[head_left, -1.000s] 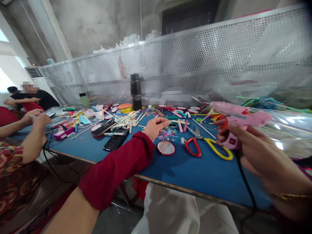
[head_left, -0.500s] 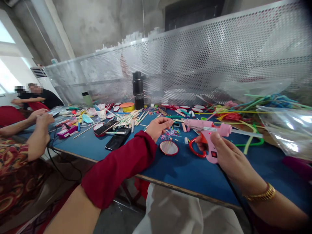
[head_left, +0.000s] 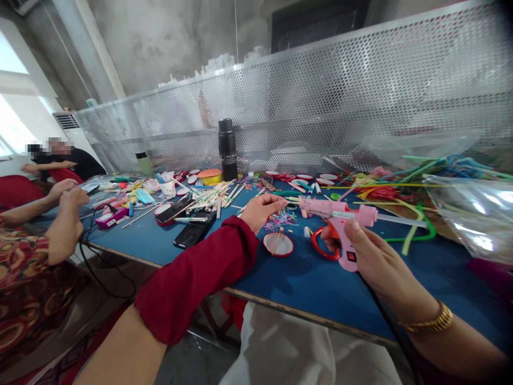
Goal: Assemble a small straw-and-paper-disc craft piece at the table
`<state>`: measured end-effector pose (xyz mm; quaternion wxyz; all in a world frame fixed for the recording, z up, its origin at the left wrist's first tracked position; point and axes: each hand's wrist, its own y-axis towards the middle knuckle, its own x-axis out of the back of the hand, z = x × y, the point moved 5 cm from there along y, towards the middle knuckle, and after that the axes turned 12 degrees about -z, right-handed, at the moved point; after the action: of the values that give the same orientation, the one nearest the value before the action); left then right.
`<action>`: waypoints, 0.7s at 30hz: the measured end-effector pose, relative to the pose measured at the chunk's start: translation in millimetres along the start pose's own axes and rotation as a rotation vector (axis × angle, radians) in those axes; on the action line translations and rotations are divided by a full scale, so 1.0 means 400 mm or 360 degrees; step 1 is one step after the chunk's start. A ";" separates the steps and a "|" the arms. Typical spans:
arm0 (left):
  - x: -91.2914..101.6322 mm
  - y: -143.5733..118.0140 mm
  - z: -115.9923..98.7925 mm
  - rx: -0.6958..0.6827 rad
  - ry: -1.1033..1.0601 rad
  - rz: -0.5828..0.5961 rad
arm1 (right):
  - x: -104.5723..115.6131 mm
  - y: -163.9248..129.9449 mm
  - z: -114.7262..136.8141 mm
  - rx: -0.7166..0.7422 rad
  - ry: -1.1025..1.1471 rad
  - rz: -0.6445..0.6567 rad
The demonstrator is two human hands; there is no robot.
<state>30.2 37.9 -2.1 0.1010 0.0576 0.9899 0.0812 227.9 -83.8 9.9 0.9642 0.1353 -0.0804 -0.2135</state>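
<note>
Blue table [head_left: 344, 291] runs along a perforated metal screen [head_left: 360, 85], littered with craft bits. Landmark: the black flask [head_left: 227, 149] standing upright at the screen.

Head view only. Right hand [head_left: 371, 254] is wrapped around the grip of a pink glue gun [head_left: 340, 214], well to the right of the flask and nearer the person; the nozzle points left toward the other hand, and a clear glue stick juts from the back. A black cord [head_left: 385, 315] drops from the grip over the table edge. A gold bangle [head_left: 430, 321] sits on that wrist.

Left hand [head_left: 260, 209], in a red sleeve [head_left: 196, 278], hovers in front of the flask, slightly right of it, fingers curled with thumb and fingertips pinched together; what they pinch is too small to tell. The two hands are apart.

Just below the left hand lies a round red-rimmed disc [head_left: 278, 244], and red scissor handles [head_left: 323, 246] show under the gun. Two black phones [head_left: 188, 224] lie front-left of the flask beside a heap of wooden sticks [head_left: 212, 195]. Far left of the flask, another person's hands [head_left: 68, 200] work close together.
</note>
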 end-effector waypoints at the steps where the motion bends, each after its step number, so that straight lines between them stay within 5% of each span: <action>1: 0.000 0.000 0.000 -0.0003 0.0000 0.0004 | -0.003 -0.001 0.000 -0.0008 0.0024 0.0040; 21: -0.004 -0.006 -0.006 -0.0007 -0.0009 0.0015 | -0.002 -0.005 -0.005 0.0009 0.0025 0.0157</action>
<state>30.9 34.8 0.1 0.1035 0.0623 0.9892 0.0836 227.0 -84.6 7.4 0.9737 0.1357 -0.0801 -0.1644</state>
